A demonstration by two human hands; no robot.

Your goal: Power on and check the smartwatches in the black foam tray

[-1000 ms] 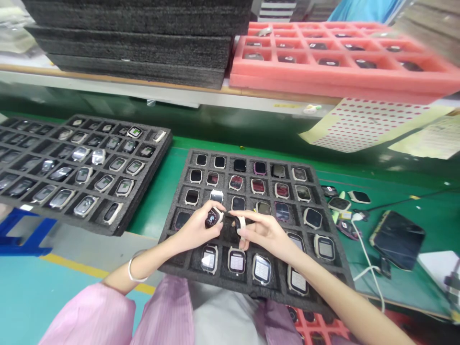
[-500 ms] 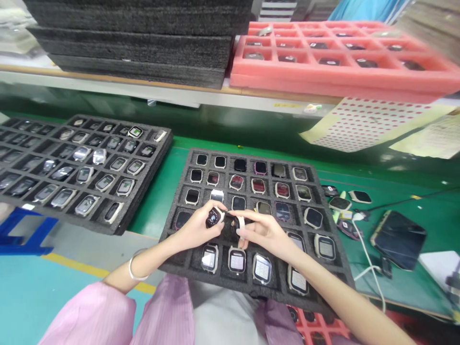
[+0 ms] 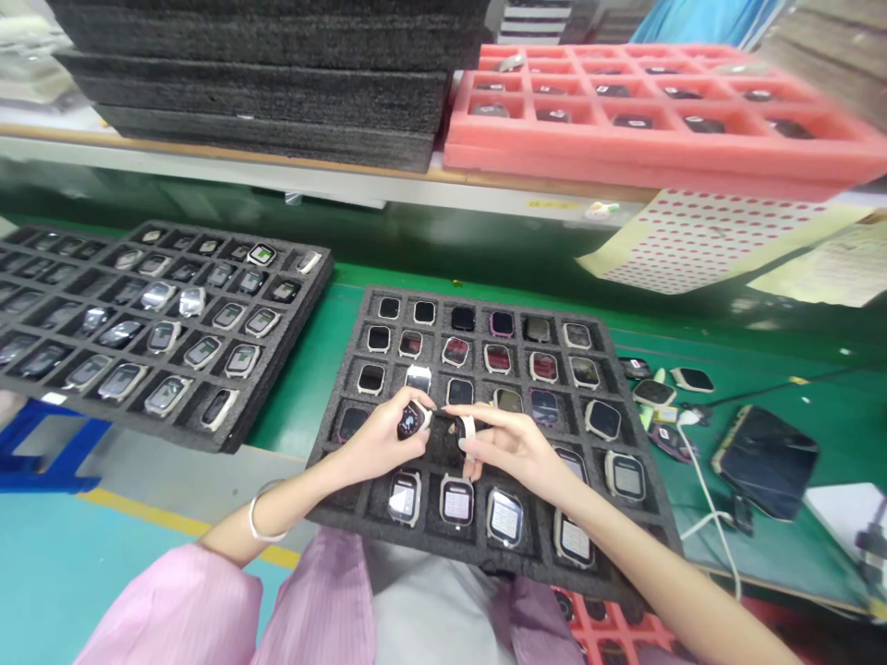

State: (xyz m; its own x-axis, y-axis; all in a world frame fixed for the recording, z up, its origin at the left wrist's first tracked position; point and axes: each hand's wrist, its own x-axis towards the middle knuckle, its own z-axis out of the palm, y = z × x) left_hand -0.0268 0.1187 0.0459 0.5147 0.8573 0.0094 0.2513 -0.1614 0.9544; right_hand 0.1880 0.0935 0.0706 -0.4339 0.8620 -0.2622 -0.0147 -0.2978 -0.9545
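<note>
My left hand [image 3: 389, 434] is closed on a smartwatch [image 3: 411, 420] with a lit dark face, tipped up toward me. Close by on the right, my right hand [image 3: 509, 443] pinches a second smartwatch [image 3: 468, 430] with a pale case, held on edge so that its face is mostly hidden. Both watches are over the middle of a black foam tray [image 3: 433, 536], a short gap apart. Around them, tray cells hold strapless watches, among them a lit one [image 3: 456, 501] in the front row and one with a reddish screen [image 3: 497, 358] farther back.
Another black foam tray of watches [image 3: 270, 369] lies at the left. Loose watches [image 3: 655, 394], a white cable [image 3: 713, 489] and a dark flat device [image 3: 768, 460] are at the right. Above, a shelf carries a black foam stack [image 3: 263, 83] and a pink foam tray [image 3: 624, 162].
The watch in my right hand has shifted slightly to the right and turned a little. My left hand stays nearly in place with its watch.
</note>
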